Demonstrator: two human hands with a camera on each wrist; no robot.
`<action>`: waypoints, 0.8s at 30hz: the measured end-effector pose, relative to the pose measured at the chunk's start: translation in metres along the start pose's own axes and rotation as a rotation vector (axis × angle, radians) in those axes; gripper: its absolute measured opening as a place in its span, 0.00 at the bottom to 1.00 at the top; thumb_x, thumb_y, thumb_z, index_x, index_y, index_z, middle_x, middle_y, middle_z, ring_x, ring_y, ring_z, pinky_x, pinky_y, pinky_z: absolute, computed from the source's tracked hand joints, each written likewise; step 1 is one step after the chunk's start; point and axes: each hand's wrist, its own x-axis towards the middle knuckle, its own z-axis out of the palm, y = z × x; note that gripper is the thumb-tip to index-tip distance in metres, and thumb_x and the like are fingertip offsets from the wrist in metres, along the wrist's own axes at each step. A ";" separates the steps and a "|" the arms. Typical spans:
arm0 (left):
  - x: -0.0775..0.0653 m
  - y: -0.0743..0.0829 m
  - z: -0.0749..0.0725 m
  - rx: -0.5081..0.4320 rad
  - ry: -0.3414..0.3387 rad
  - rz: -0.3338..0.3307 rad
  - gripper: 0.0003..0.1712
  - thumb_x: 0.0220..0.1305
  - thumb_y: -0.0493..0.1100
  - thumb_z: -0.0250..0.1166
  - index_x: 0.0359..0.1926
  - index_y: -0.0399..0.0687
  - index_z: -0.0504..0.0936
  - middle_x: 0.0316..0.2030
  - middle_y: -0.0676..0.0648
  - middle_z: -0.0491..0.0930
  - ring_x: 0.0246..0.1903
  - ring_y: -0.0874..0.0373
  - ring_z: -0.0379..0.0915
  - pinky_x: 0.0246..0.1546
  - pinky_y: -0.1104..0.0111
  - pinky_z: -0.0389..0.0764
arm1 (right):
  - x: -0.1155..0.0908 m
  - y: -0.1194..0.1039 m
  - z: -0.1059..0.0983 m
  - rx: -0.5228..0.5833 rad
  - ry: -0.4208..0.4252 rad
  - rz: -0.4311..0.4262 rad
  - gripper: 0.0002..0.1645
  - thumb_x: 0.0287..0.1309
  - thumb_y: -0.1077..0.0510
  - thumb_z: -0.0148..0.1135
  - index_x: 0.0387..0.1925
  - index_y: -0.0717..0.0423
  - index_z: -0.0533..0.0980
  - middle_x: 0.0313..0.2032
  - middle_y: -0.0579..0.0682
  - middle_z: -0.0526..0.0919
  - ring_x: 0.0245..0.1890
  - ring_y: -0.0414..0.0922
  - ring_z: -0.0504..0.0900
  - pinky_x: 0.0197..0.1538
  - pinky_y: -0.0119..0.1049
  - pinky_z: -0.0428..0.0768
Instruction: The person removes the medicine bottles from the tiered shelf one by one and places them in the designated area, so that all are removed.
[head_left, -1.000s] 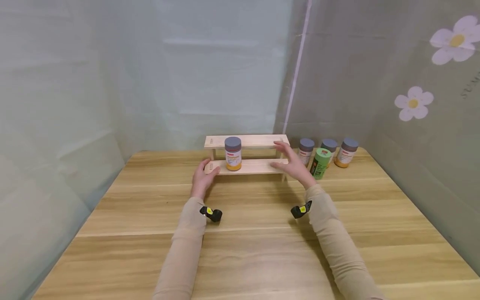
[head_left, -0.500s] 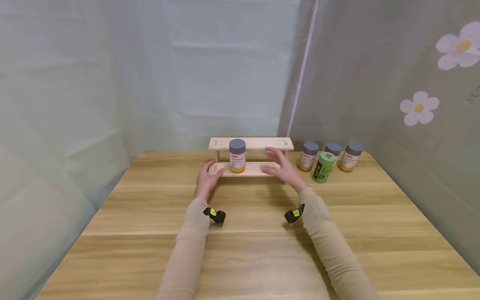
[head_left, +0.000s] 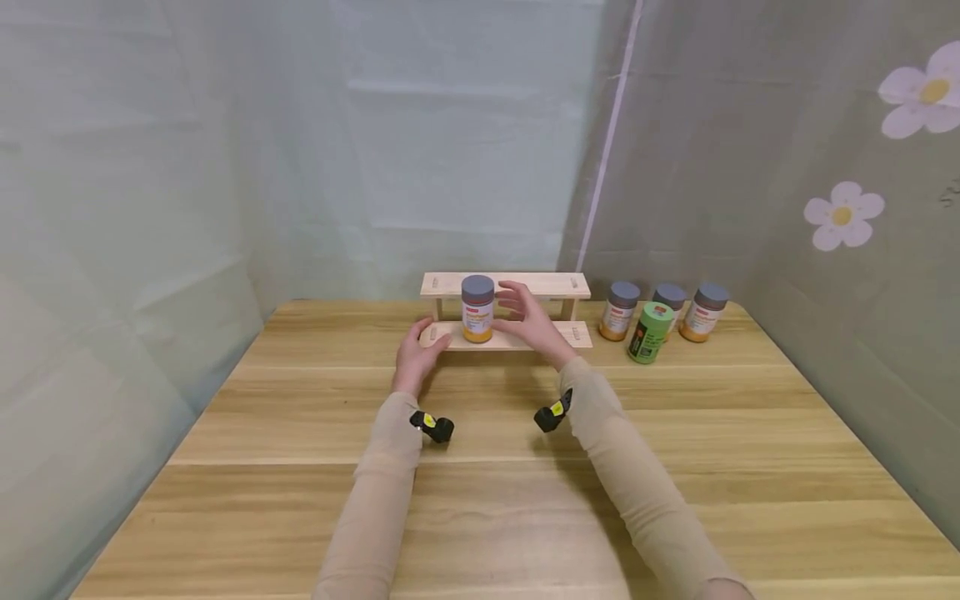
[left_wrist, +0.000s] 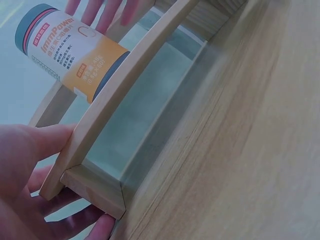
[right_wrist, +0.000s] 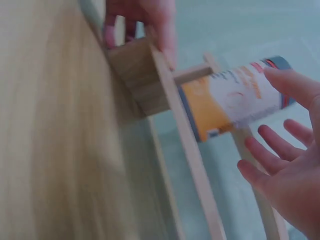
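Note:
A two-tier wooden rack [head_left: 510, 284] stands toward the back of the table. On its lower board sits an upright supplement bottle [head_left: 477, 310] with a dark grey lid and a white and orange label. My left hand [head_left: 417, 357] grips the left end of that board; in the left wrist view its thumb [left_wrist: 52, 140] lies on the board and the fingers go round the end support. Just right of the bottle is my right hand [head_left: 528, 321], fingers spread and slightly bent. In the right wrist view, a gap shows between most of its fingers [right_wrist: 270, 150] and the bottle.
Right of the rack, several more containers stand on the table [head_left: 480, 500]: grey-lidded bottles [head_left: 618, 312] like the one on the rack, and a green bottle [head_left: 650, 333] in front. Fabric curtains [head_left: 465, 125] close off the back and sides.
My right hand has moved left along the rack from its right end to beside the bottle. The left hand keeps its grip on the rack. The head view has shifted slightly.

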 end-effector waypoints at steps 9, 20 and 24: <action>0.000 -0.002 0.000 -0.014 0.002 -0.001 0.36 0.64 0.49 0.64 0.70 0.47 0.64 0.72 0.40 0.61 0.72 0.45 0.54 0.75 0.54 0.54 | 0.008 0.002 0.026 0.085 0.046 0.024 0.45 0.58 0.62 0.66 0.72 0.53 0.53 0.68 0.61 0.65 0.67 0.58 0.67 0.69 0.53 0.68; 0.001 -0.002 0.002 -0.024 0.015 0.018 0.36 0.63 0.47 0.65 0.69 0.45 0.65 0.69 0.39 0.65 0.70 0.45 0.59 0.73 0.55 0.59 | 0.014 0.004 0.037 0.020 0.160 0.036 0.42 0.58 0.57 0.67 0.70 0.50 0.57 0.63 0.60 0.70 0.63 0.57 0.73 0.64 0.51 0.74; 0.001 -0.001 0.001 -0.027 0.013 0.025 0.35 0.63 0.46 0.65 0.69 0.43 0.65 0.68 0.38 0.66 0.69 0.45 0.61 0.73 0.56 0.60 | 0.014 0.003 0.035 -0.004 0.168 0.034 0.42 0.57 0.55 0.68 0.70 0.49 0.59 0.62 0.59 0.71 0.62 0.57 0.74 0.63 0.52 0.75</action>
